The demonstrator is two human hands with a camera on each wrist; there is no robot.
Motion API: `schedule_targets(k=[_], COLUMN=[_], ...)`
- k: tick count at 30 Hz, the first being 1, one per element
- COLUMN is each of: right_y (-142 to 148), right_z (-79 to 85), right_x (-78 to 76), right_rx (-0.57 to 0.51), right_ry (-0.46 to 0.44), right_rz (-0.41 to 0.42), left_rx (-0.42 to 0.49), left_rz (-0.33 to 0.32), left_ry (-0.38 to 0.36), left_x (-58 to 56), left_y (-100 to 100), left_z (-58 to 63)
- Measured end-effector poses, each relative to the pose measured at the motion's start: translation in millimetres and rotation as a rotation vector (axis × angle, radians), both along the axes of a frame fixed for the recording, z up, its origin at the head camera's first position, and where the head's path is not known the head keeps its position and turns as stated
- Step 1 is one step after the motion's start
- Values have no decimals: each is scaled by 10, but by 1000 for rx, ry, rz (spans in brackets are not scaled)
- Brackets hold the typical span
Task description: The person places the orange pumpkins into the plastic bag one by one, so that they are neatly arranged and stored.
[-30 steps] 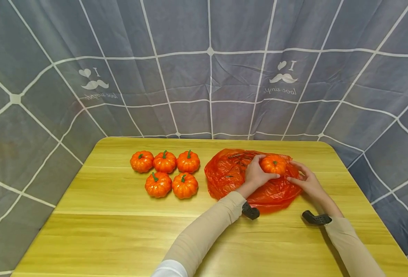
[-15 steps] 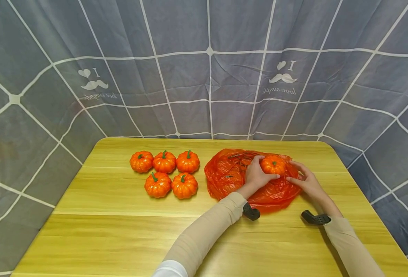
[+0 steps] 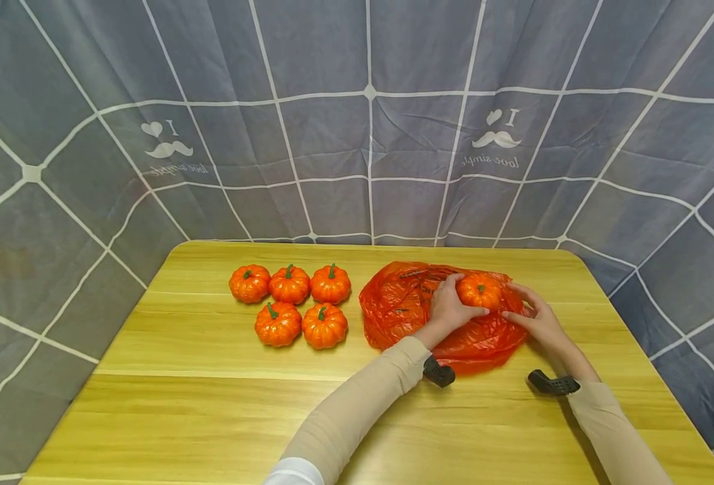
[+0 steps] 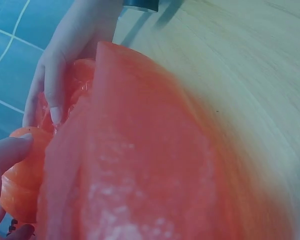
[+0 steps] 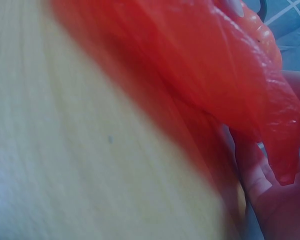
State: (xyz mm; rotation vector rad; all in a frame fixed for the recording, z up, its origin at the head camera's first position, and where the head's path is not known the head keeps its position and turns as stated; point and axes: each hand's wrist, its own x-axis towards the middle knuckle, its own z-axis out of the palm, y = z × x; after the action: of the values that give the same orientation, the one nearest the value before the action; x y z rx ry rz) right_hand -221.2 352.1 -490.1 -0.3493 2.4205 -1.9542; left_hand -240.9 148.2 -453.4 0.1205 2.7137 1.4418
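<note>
In the head view, my left hand [image 3: 449,308] holds an orange mini pumpkin [image 3: 479,291] with a green stem, thumb at its near side and fingers at its far side. The pumpkin sits on a crumpled red plastic bag [image 3: 393,303] with dark print. On the right, my right hand [image 3: 539,320] has the bag's edge between thumb and fingers, just beside the pumpkin. The left wrist view shows the left thumb on the pumpkin [image 4: 22,175] and the right hand [image 4: 57,75] at the bag beyond. Bag film [image 5: 285,145] hangs over the right palm in the right wrist view.
Several more orange mini pumpkins [image 3: 324,326] stand in two rows to the left of the bag on the wooden table [image 3: 211,417]. A grey checked curtain [image 3: 333,148] encloses the table at the back and sides. Each wrist wears a black camera mount [image 3: 554,384].
</note>
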Motion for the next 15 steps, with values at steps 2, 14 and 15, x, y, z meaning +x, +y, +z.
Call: schedule_targets(k=[2,14,15], right_y=[-2,5,9], right_z=[5,2,1], right_x=[4,8,9], right_rx=[1,11,5], right_ry=[-4,19,14], right_rz=[-6,-2,-4], left_rx=[-6,22,33], left_rz=[-4,-13,-14], left_ry=[3,29,32], left_x=[2,5,7], left_y=[-5,-112,-128], left_z=[6,126,146])
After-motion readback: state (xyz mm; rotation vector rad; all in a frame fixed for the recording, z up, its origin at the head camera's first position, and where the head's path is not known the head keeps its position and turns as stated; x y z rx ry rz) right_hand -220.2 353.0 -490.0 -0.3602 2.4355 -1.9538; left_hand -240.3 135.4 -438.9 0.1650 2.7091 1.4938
